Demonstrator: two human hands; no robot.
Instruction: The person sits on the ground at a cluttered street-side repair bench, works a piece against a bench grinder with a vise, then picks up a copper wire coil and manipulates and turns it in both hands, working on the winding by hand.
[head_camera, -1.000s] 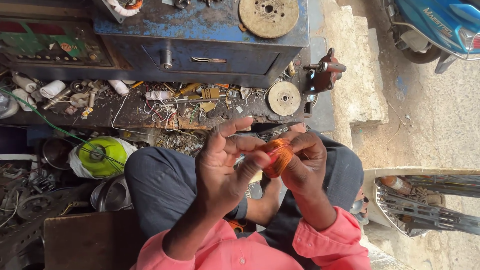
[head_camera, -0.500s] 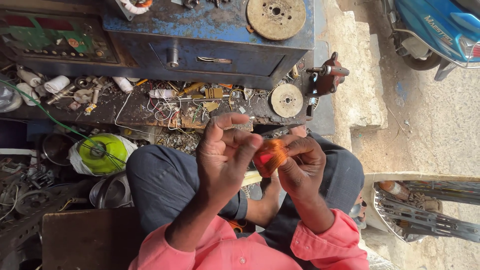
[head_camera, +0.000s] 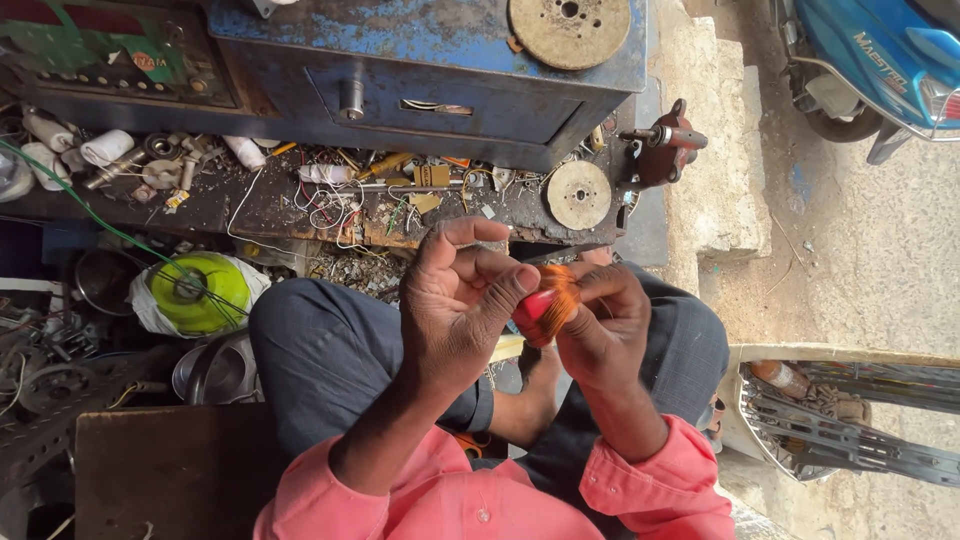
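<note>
A small coil of orange copper wire with a red core is held between both hands, above my lap in dark trousers. My left hand pinches the coil's left side with thumb and curled fingers, index finger raised over it. On the coil's right side my right hand closes its fingers around it. Most of the coil is hidden by the fingers. Pink sleeves cover both forearms at the bottom.
Ahead is a low dark bench littered with wires, screws and white tubes, and a round metal disc. Behind it stands a blue metal cabinet with another disc. A green spool lies left; a blue scooter is parked right.
My left hand's fingers have curled down from spread onto the coil, and both hands have drawn closer together. The view has shifted slightly.
</note>
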